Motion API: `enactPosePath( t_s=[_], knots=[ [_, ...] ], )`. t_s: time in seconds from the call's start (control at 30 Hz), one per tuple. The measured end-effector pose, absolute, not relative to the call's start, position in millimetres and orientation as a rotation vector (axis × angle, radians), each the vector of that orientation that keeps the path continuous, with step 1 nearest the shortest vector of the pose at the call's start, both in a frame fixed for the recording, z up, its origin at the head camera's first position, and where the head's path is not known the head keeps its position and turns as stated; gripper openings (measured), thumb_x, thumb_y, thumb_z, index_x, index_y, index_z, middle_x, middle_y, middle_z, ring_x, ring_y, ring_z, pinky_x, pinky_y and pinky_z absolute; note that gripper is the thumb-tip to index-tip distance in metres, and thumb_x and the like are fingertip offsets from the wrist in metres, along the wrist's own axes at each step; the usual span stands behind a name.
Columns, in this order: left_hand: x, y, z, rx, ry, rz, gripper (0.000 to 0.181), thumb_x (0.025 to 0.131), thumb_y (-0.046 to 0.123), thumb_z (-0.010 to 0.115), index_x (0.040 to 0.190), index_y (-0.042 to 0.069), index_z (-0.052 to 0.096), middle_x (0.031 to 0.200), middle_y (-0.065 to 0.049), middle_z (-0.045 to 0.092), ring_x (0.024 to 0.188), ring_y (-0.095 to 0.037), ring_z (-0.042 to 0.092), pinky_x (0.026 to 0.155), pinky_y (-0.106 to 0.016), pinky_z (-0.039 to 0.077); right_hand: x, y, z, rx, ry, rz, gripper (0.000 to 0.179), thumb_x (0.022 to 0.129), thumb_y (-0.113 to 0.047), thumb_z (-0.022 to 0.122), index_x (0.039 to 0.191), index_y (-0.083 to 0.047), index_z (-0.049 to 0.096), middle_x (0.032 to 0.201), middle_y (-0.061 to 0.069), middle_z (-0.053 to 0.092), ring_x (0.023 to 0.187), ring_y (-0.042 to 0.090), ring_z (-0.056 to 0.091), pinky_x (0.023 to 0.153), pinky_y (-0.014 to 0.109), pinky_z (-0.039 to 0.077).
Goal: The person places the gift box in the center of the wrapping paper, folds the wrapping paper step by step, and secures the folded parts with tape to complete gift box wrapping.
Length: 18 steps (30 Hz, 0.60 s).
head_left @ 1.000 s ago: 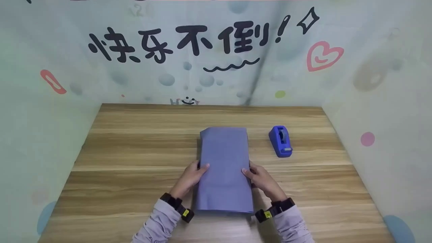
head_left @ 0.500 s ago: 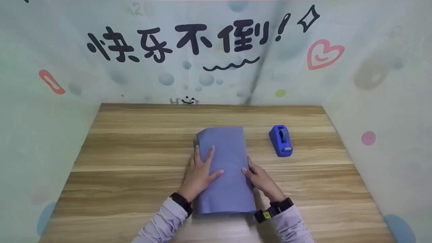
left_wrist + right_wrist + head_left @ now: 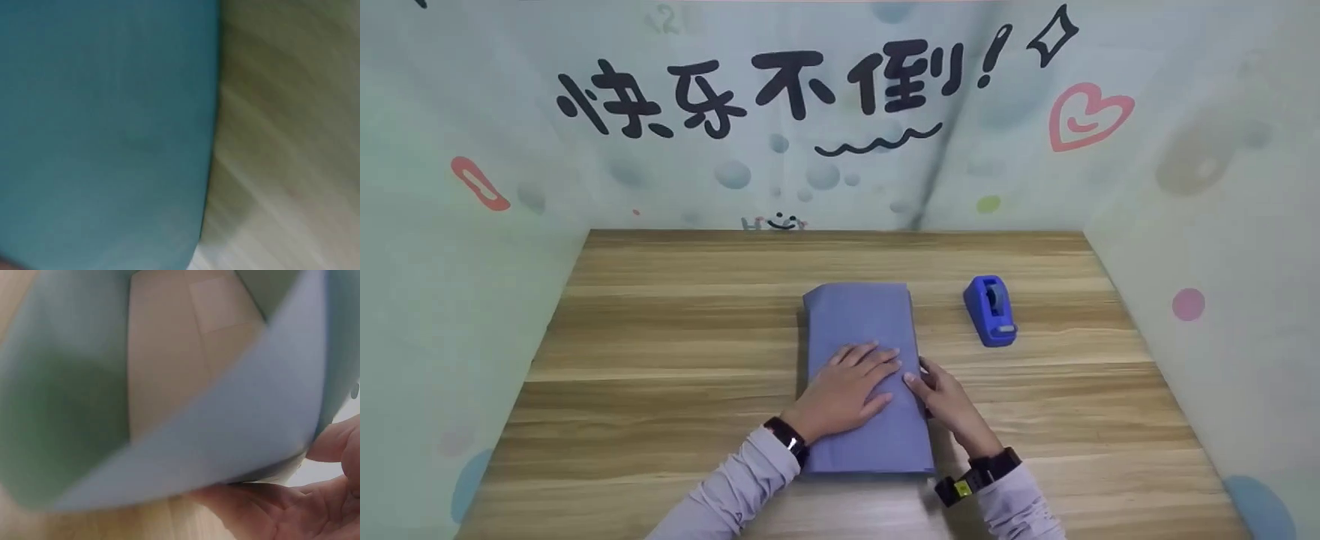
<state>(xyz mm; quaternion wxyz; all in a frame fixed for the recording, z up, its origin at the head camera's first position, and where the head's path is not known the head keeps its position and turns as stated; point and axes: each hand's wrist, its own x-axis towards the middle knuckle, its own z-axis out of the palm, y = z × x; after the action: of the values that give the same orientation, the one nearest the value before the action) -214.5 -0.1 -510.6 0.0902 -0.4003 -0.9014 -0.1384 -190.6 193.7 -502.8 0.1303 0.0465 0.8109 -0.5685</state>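
Note:
A long box wrapped in blue paper lies in the middle of the table. Its blue wrapping paper (image 3: 859,311) covers the top in the head view. Through the paper's open near end, the right wrist view shows a brown cardboard box (image 3: 163,354) inside. My left hand (image 3: 844,397) rests on top of the paper, its fingers spread. At the right side my right hand (image 3: 952,401) grips the wrapped box, thumb on top and fingers down the side, partly hidden. The left wrist view shows only the blue paper and the table.
A blue tape dispenser (image 3: 988,311) stands to the right of the box, farther back. The wooden table (image 3: 660,337) meets printed cloth walls (image 3: 675,172) at the back and on both sides.
My left hand has let go of the box's left side and moved onto its top. The right hand has kept its grip on the right side.

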Motion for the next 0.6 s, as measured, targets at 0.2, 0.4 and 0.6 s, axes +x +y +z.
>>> enactPosePath(
  t_s=[0.2,0.4,0.6],
  knots=[
    [-210,-1,-516,-1.165,-2.724,-0.386,0.053,0.095,0.051,0.036,0.142,0.024,0.039,0.149,0.007,0.034,0.139,-0.020,0.028,0.113,-0.044,0.024,-200,213,-510,0.153,2.412,-1.667,0.052,0.098,-0.027,0.046,0.137,0.005,0.036,0.126,0.028,0.053,0.106,0.034,0.060,0.088,0.043,0.051],
    [-212,1,-515,-1.178,-2.724,-0.367,0.056,0.095,0.054,0.034,0.143,0.025,0.037,0.150,0.007,0.032,0.140,-0.020,0.026,0.114,-0.043,0.022,-239,274,-510,0.463,2.848,-1.616,0.041,0.091,-0.013,0.055,0.122,0.010,0.044,0.104,0.025,0.052,0.088,0.024,0.053,0.076,0.028,0.046],
    [-212,2,-516,-1.179,-2.733,-0.374,0.057,0.094,0.055,0.034,0.143,0.026,0.037,0.150,0.008,0.032,0.140,-0.019,0.026,0.115,-0.042,0.021,-264,323,-511,0.620,2.900,-1.286,0.053,0.090,-0.025,0.058,0.128,0.010,0.045,0.116,0.028,0.040,0.102,0.034,0.042,0.086,0.042,0.038]
  ],
)
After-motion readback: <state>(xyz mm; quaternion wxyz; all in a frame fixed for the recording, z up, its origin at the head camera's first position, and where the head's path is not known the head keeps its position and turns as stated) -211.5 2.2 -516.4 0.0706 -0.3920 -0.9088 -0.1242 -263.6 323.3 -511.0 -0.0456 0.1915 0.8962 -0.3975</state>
